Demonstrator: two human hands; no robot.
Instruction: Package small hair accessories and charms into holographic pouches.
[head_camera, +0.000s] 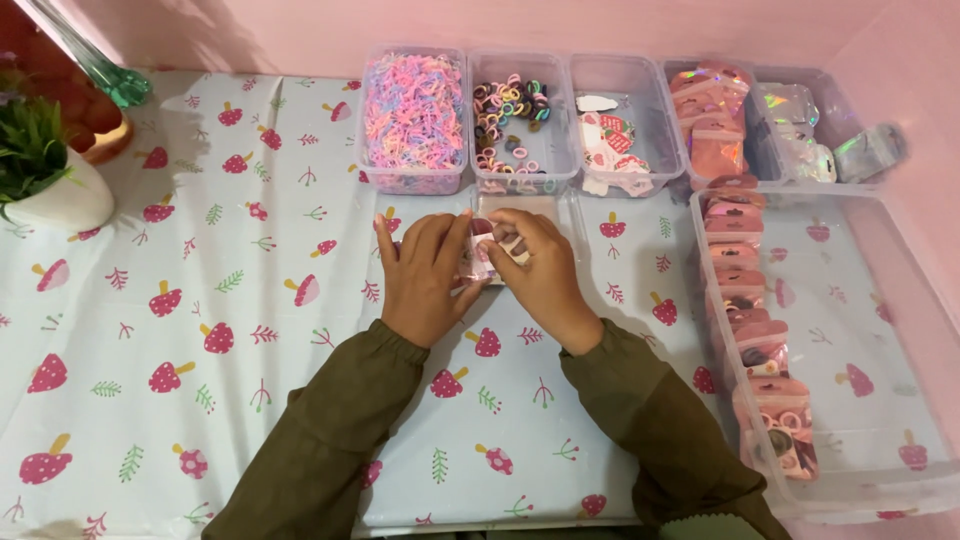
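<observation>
Both hands meet near the far edge of the table (200, 330), over its mushroom-print cloth. The left hand (425, 275) and right hand (540, 275) are curled shut on a small pink packet (482, 255), pinched between their fingertips. The packet sits between the hands, just before a small clear lid (520, 207) and the row of clear bins (413, 180) along the far edge.

Bright, even pink-tinted light, soft shadows under the hands, glare on foil packets, slight overall softness
</observation>
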